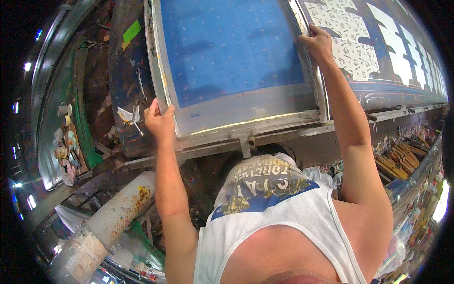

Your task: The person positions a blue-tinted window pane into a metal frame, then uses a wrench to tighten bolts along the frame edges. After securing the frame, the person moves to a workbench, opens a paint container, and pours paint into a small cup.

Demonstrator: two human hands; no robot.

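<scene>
Your left hand (160,120) grips the lower left corner of the blue printing screen (229,52), which lies on the worktop (127,71) at upper centre. Your right hand (318,43) clasps its right frame edge, fingers seemingly curled over it.

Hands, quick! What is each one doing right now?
Left hand: closed on the near left corner of the printing screen frame.
Right hand: gripping the frame's right side rail.
</scene>
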